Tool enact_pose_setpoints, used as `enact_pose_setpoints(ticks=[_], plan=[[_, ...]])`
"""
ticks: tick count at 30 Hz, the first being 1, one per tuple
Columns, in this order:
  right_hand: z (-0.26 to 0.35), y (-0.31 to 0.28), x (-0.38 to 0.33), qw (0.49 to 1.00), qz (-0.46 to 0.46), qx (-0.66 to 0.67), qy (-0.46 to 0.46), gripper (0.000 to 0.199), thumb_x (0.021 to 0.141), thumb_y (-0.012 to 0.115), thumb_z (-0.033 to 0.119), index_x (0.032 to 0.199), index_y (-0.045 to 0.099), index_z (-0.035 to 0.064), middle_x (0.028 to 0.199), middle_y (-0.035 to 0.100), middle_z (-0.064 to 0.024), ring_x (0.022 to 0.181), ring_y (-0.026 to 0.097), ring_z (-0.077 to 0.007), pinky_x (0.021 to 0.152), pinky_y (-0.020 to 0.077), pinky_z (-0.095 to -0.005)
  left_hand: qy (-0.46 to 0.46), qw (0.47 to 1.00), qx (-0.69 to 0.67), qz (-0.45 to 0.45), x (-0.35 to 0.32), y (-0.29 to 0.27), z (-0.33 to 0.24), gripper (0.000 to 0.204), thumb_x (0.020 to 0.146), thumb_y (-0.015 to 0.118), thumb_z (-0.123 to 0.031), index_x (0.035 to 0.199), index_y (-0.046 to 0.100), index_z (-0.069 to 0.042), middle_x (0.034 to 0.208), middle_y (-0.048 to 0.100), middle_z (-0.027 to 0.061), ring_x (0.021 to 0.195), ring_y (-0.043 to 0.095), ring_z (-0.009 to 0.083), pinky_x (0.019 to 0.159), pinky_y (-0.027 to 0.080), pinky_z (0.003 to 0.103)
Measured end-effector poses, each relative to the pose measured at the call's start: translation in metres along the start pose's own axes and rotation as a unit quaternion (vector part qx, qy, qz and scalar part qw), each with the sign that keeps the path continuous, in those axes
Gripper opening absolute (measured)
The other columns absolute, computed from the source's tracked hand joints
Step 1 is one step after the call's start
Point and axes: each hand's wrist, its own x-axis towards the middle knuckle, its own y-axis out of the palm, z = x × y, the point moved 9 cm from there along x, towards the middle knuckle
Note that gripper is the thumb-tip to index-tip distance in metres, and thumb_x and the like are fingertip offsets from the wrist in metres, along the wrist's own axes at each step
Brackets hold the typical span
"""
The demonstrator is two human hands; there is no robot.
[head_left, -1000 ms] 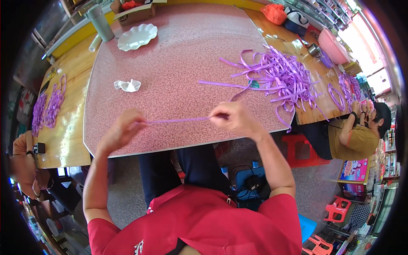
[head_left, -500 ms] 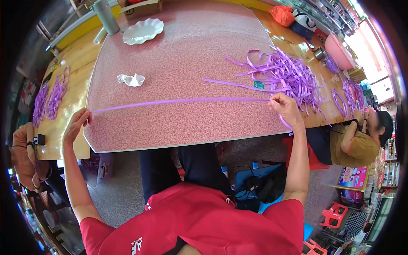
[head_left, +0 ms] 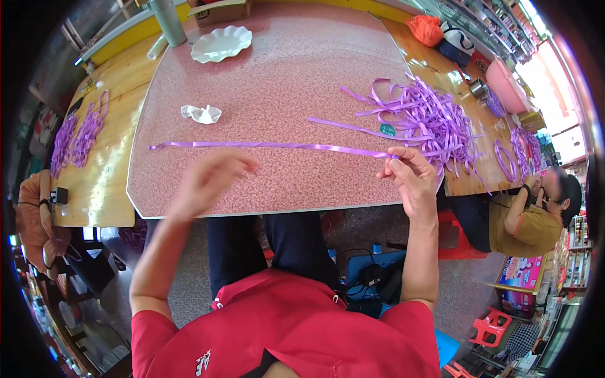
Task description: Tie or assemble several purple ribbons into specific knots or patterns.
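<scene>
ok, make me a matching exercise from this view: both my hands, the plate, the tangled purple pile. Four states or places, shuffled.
1. right hand
2. left hand
3. scalloped plate
4. tangled pile

A. white, toward the far left of the pink table
B. blurred, no strip in its fingers
C. purple, on the right
D. fingertips at the nearest purple strip

Pairs: 1-D, 2-B, 3-A, 4-C

At the upper left of the frame there are one white plate, one flask, one cardboard box and one crumpled white wad. The middle has two hands and one outstretched purple ribbon; the upper right has one ribbon heap and one pink basin. Two other people are at the side edges.
</scene>
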Motion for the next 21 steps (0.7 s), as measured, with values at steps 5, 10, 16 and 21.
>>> enact_pose_setpoints(ticks=[5, 10, 16, 21], plan=[[0.007, 0.045, -0.008, 0.999, 0.023, 0.042, -0.008, 0.031, 0.094, 0.064, 0.002, 0.124, 0.062, -0.0064, 0.098, 0.069, -0.0117, 0.084, 0.067, -0.0159, 0.077, 0.0605, -0.0376, 0.027, 0.969, -0.173, 0.175, 0.019, 0.17, 0.016, 0.07, 0.104, 0.047, -0.046, 0.157, 0.024, -0.007, 0.162, 0.022, 0.0141, 0.15, 0.022, 0.0288, 0.119, 0.025, 0.048], [0.023, 0.059, -0.024, 0.992, -0.025, -0.114, -0.057, 0.025, 0.094, 0.063, -0.003, 0.119, 0.066, -0.0065, 0.105, 0.067, -0.011, 0.093, 0.066, -0.0152, 0.08, 0.0571, -0.0283, 0.017, 0.867, -0.483, 0.122, 0.061, 0.193, -0.011, 0.076, 0.101, 0.044, -0.056, 0.155, 0.027, -0.006, 0.158, 0.032, 0.012, 0.147, 0.028, 0.0251, 0.122, 0.02, 0.045], [0.03, 0.072, -0.029, 0.962, -0.043, -0.196, -0.184, 0.021, 0.092, 0.066, -0.005, 0.113, 0.068, -0.005, 0.114, 0.063, -0.0119, 0.102, 0.065, -0.0184, 0.085, 0.0547, -0.0296, -0.058, 0.788, -0.609, 0.069, 0.056, 0.187, -0.007, 0.05, 0.102, 0.051, -0.038, 0.142, 0.049, -0.008, 0.144, 0.053, 0.0097, 0.136, 0.047, 0.0236, 0.116, 0.032, 0.042], [0.019, 0.064, -0.034, 0.967, -0.083, -0.141, -0.197, 0.017, 0.095, 0.062, 0.0, 0.111, 0.068, -0.0052, 0.116, 0.064, -0.0143, 0.096, 0.066, -0.0206, 0.084, 0.0555, -0.0323, -0.029, 0.707, -0.706, 0.023, 0.054, 0.142, 0.007, 0.041, 0.103, 0.05, -0.032, 0.136, 0.055, -0.007, 0.135, 0.061, 0.011, 0.134, 0.05, 0.0287, 0.114, 0.037, 0.046]])
